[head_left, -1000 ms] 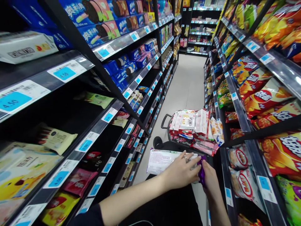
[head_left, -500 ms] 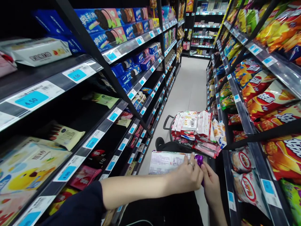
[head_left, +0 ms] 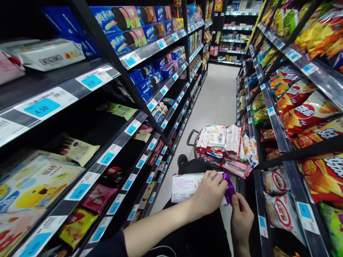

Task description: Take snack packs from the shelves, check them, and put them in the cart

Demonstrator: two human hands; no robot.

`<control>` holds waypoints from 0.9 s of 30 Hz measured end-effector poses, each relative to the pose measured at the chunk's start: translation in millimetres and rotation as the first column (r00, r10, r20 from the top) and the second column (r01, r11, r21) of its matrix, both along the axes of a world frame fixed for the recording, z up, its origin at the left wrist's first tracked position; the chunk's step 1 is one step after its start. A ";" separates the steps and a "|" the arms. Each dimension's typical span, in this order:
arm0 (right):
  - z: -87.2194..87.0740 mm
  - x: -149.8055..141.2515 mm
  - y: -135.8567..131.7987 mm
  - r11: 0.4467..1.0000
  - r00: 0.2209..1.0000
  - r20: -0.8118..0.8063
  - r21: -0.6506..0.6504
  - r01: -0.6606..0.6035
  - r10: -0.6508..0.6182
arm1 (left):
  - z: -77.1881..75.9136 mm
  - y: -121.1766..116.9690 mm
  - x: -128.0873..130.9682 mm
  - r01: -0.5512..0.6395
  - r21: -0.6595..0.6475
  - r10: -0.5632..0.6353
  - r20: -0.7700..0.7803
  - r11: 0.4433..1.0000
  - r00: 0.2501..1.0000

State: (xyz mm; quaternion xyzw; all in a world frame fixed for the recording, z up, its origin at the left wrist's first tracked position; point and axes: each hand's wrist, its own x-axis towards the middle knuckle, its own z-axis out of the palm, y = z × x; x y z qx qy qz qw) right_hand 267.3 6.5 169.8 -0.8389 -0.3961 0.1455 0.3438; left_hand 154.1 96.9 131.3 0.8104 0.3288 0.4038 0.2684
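In the head view, the left hand [head_left: 211,191] is curling its fingers closed over a packet [head_left: 184,187], its thumb hidden, and the right hand [head_left: 241,211] is pinching the lower corner of a purple wrapper [head_left: 228,185] between thumb and fingers. Packet and wrapper are both staying on the near side of the basket [head_left: 189,136]. The packet is looking oblong, white and printed; the wrapper is shining, crinkled and foil-like. Glossy bags [head_left: 232,138] are heaping above the basket's rim. Compared with half a second ago, the right hand is sitting lower and more purple is showing.
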 end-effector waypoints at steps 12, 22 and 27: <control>8.7 23.7 21.7 0.899 0.900 0.079 -0.144 -0.414 0.428 | -27.4 5.9 -1.8 0.073 0.215 -0.086 0.053 0.974 0.995; 5.5 36.3 33.5 0.931 0.913 -0.369 -0.241 -0.273 0.172 | -56.2 -5.3 -15.9 0.081 0.050 -0.084 0.058 0.995 0.995; -5.0 49.7 23.8 0.950 0.933 -0.344 -0.239 -0.200 0.110 | -62.6 10.2 -33.3 0.266 -0.128 -0.269 -0.006 0.956 0.963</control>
